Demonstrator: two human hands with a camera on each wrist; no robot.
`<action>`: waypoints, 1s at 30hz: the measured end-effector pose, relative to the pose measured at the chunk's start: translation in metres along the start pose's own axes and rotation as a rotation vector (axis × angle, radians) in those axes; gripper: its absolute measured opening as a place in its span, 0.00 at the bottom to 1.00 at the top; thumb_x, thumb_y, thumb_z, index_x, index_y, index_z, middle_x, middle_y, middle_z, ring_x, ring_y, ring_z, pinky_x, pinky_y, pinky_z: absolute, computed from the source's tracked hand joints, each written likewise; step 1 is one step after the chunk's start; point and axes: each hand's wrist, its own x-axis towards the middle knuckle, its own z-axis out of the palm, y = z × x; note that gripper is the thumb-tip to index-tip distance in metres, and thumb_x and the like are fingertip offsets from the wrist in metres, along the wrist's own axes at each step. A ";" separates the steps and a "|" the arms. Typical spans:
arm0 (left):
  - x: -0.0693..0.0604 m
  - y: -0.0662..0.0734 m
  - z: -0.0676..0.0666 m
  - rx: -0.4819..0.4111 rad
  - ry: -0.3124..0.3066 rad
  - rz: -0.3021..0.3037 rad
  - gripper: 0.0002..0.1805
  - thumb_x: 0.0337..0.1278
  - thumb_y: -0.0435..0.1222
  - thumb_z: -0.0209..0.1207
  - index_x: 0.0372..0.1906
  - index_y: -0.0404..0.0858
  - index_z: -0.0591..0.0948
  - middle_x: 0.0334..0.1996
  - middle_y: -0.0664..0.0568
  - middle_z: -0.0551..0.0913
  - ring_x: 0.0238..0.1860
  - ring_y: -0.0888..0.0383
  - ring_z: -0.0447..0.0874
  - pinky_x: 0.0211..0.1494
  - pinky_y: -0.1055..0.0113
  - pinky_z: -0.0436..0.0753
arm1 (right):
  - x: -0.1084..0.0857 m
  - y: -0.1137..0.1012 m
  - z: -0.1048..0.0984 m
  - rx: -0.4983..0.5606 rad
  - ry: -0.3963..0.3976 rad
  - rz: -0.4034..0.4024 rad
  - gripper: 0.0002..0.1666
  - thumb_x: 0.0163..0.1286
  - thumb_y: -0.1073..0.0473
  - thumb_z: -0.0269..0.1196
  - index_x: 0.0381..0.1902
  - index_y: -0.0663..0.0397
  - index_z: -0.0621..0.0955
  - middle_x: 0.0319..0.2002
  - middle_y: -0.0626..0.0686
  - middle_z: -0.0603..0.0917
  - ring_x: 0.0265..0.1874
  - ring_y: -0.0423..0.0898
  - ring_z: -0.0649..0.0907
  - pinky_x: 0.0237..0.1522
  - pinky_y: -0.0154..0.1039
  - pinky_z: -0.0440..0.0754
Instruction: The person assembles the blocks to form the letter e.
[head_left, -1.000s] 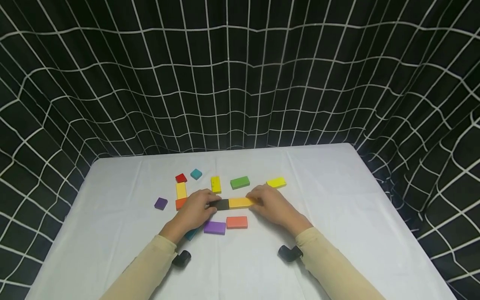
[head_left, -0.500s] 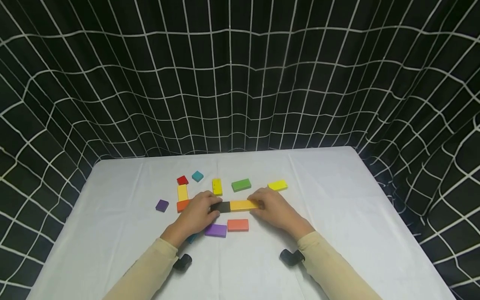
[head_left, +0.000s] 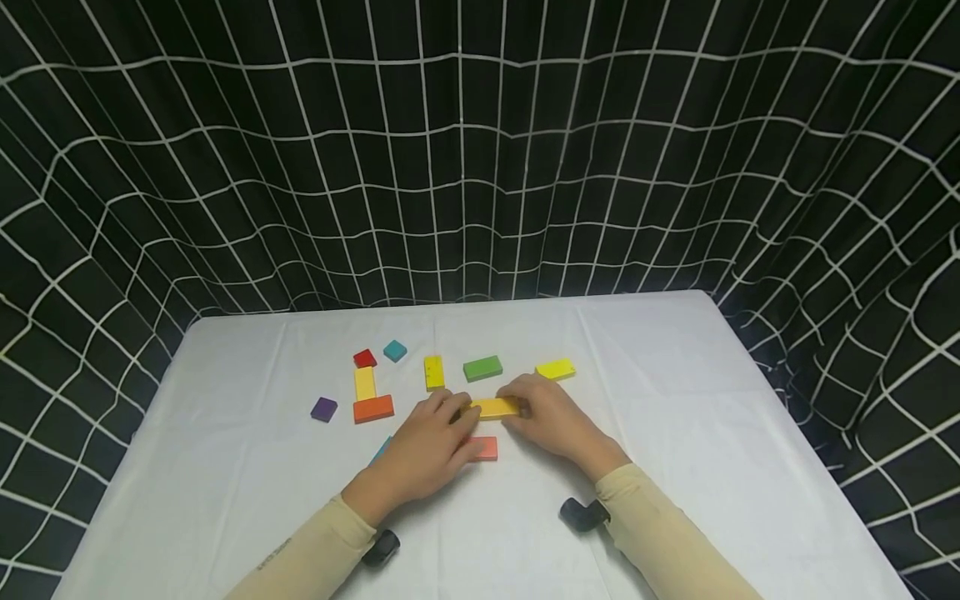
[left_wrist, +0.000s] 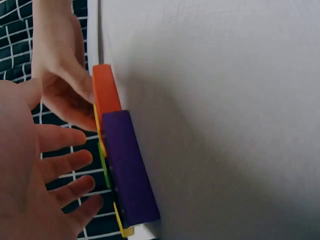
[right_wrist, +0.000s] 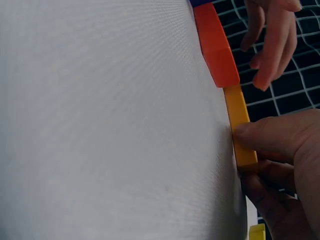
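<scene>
My right hand [head_left: 553,421] holds the right end of an amber-yellow block [head_left: 495,408] between thumb and fingers; the right wrist view shows the thumb on the same amber block [right_wrist: 240,127]. Reaching in from the left, my left hand [head_left: 427,442] is above the blocks with its fingers loosely extended and spread, nothing held between them. In the head view it covers the black block and the purple block. A purple block [left_wrist: 130,167] shows in the left wrist view, end to end with a coral block [left_wrist: 106,90]. That coral block [head_left: 487,448] is partly covered by my left thumb.
Behind lie a yellow block [head_left: 434,373], a green block [head_left: 483,368] and another yellow block [head_left: 555,370]. Leftward are orange [head_left: 373,409], pale yellow [head_left: 365,383], red [head_left: 365,358], teal [head_left: 395,351] and dark purple blocks [head_left: 324,409]. Dark curtain with white netting [head_left: 480,150] surrounds the white table [head_left: 645,350].
My left hand has let go of the black block and moved right, now covering it and the purple block. The orange block is uncovered. My right hand stays on the amber block.
</scene>
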 end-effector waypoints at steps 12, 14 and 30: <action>0.000 0.006 0.010 0.029 -0.090 -0.039 0.38 0.84 0.62 0.45 0.84 0.44 0.69 0.80 0.44 0.68 0.78 0.41 0.63 0.81 0.43 0.63 | -0.001 -0.001 0.001 0.001 -0.009 0.019 0.25 0.68 0.61 0.78 0.61 0.53 0.88 0.54 0.48 0.87 0.46 0.44 0.81 0.56 0.45 0.83; 0.001 0.007 0.011 0.038 -0.094 -0.040 0.38 0.84 0.62 0.45 0.84 0.44 0.69 0.80 0.44 0.67 0.78 0.41 0.63 0.80 0.43 0.63 | -0.001 0.000 0.001 -0.005 -0.005 0.016 0.24 0.68 0.60 0.78 0.61 0.53 0.88 0.54 0.48 0.87 0.46 0.44 0.81 0.57 0.46 0.83; 0.001 0.013 0.008 0.051 -0.138 -0.076 0.41 0.83 0.65 0.42 0.85 0.45 0.67 0.82 0.43 0.64 0.80 0.41 0.61 0.82 0.42 0.60 | -0.001 -0.002 0.002 -0.009 -0.008 0.021 0.24 0.68 0.59 0.78 0.61 0.53 0.88 0.54 0.49 0.87 0.46 0.45 0.81 0.55 0.46 0.83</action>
